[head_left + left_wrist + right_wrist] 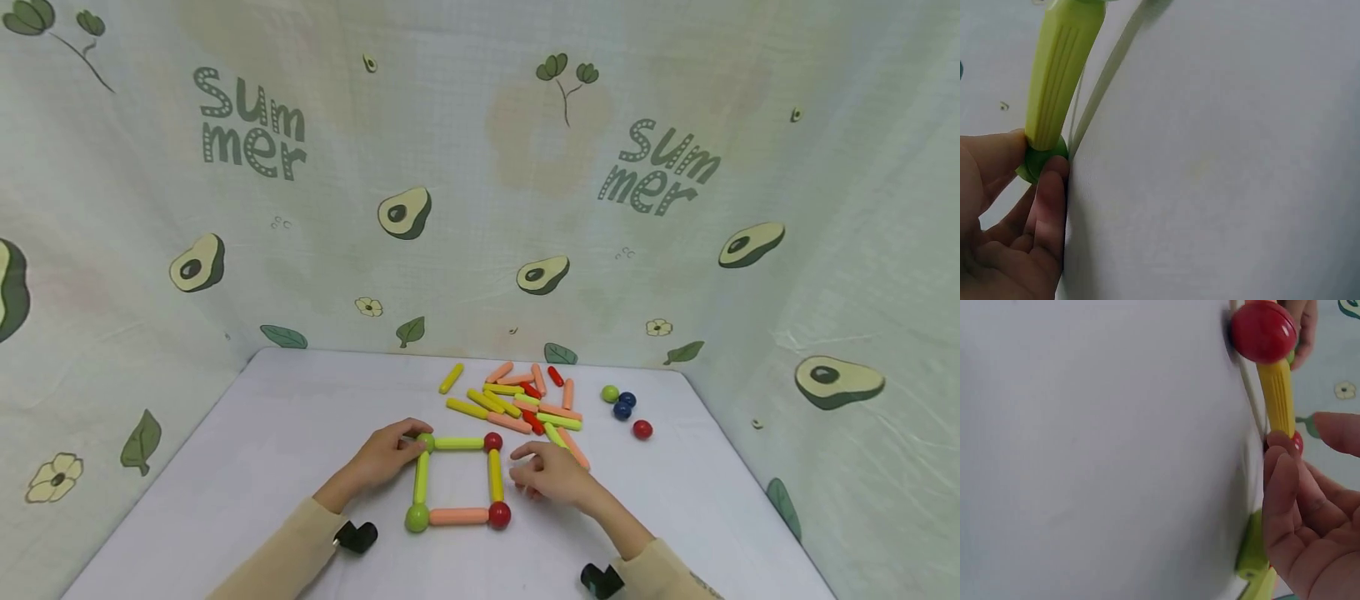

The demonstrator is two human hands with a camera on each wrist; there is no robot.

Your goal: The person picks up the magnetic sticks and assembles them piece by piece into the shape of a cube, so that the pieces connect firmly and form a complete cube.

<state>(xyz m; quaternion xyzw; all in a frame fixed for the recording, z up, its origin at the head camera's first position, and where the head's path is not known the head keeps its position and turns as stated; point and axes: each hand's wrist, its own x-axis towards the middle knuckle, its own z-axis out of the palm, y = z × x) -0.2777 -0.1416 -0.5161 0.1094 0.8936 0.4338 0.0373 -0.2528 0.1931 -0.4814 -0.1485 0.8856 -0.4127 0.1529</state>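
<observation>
A square of toy rods and balls lies on the table. Its sides are a far light-green rod (459,444), a left light-green rod (422,478), a yellow rod (496,477) and a near salmon rod (459,517). Green balls sit at the left corners, the near one (417,517) larger in view; red balls (499,515) sit at the right corners. My left hand (388,454) pinches the far-left green ball (1038,164) between thumb and fingers. Just right of the yellow rod, my right hand (553,473) hovers with loosely bent fingers, thumb apart, holding nothing.
Behind the square lies a loose pile of yellow, salmon, green and red rods (517,404). Farther right are a green ball (610,393), two dark blue balls (622,410) and a red ball (642,429). A printed cloth (465,167) hangs around the white table (300,417).
</observation>
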